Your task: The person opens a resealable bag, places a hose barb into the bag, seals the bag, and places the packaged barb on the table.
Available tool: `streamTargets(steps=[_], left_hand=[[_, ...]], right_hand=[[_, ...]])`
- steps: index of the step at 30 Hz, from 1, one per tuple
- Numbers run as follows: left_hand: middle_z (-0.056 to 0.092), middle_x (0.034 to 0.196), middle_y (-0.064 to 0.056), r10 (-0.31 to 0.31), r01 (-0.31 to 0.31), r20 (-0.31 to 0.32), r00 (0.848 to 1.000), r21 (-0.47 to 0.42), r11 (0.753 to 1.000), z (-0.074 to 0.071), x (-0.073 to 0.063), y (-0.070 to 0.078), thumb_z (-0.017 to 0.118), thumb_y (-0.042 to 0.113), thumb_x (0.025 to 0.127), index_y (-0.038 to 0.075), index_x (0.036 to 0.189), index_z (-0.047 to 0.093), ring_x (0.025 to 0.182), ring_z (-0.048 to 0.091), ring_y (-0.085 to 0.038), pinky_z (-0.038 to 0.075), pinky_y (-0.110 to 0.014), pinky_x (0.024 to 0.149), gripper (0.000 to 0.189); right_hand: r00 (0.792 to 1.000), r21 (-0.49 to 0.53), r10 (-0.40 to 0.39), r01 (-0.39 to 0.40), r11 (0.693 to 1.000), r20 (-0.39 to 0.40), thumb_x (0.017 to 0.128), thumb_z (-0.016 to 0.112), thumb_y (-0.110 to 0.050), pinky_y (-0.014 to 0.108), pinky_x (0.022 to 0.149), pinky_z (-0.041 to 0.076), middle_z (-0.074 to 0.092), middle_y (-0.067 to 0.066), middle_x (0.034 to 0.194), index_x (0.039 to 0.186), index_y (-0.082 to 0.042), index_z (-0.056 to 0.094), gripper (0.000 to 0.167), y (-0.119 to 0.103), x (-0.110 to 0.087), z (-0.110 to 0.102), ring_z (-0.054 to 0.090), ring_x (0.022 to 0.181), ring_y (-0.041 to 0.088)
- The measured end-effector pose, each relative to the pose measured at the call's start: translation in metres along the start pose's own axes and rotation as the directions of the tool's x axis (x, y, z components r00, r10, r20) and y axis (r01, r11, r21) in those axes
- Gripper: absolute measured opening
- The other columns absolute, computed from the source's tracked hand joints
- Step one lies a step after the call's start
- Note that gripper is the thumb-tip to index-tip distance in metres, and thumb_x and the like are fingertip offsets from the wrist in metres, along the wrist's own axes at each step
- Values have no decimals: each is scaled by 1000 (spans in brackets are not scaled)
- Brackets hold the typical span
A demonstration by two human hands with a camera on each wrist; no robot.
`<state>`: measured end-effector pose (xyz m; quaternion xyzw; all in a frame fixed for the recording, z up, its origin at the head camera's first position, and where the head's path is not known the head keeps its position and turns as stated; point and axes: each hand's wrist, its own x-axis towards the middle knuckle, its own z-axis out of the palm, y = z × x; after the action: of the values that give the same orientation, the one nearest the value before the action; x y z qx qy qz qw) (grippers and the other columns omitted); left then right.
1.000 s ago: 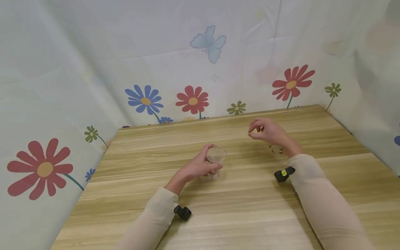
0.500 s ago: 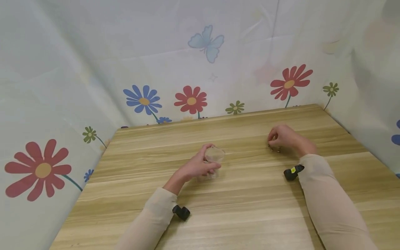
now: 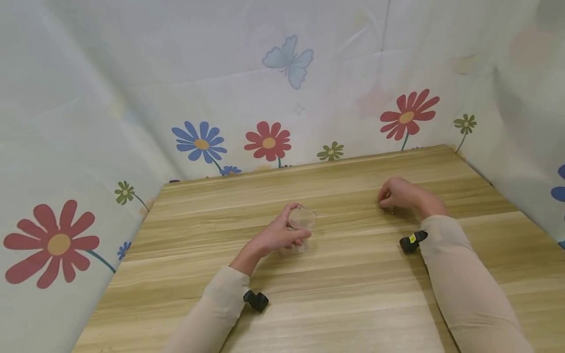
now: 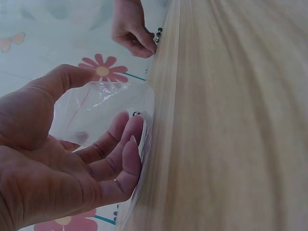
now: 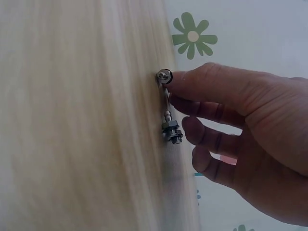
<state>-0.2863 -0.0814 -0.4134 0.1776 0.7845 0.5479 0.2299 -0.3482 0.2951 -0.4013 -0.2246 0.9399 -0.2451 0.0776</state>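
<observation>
The left hand point(image 3: 278, 235) curls its thumb and fingers round a small clear plastic bag point(image 3: 302, 219) that stands on the wooden table point(image 3: 344, 294); the hold seems meant to keep the thin bag upright with its mouth open toward the other hand, and the left wrist view shows one small metal piece point(image 4: 136, 114) already inside it. Well to the right, the right hand point(image 3: 403, 195) is bent down over a little cluster of screws and nuts point(image 5: 169, 126) lying on the tabletop, its fingertips point(image 5: 175, 83) touching the topmost round-headed piece, apparently to pick it off the flat surface; whether thumb and finger have actually closed on it cannot be told.
</observation>
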Motion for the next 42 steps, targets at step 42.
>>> streamTargets(steps=[42], left_hand=[[57, 113, -19, 9, -8, -24, 1000, 46, 999, -1, 1, -3, 77, 30, 90, 23, 151, 25, 81, 66, -29, 50, -33, 64, 81]], right_hand=[[870, 95, -464, 483, 870, -168, 91, 69, -3, 35, 67, 51, 62, -1, 91, 88, -9, 71, 7, -130, 29, 36, 56, 79, 17]])
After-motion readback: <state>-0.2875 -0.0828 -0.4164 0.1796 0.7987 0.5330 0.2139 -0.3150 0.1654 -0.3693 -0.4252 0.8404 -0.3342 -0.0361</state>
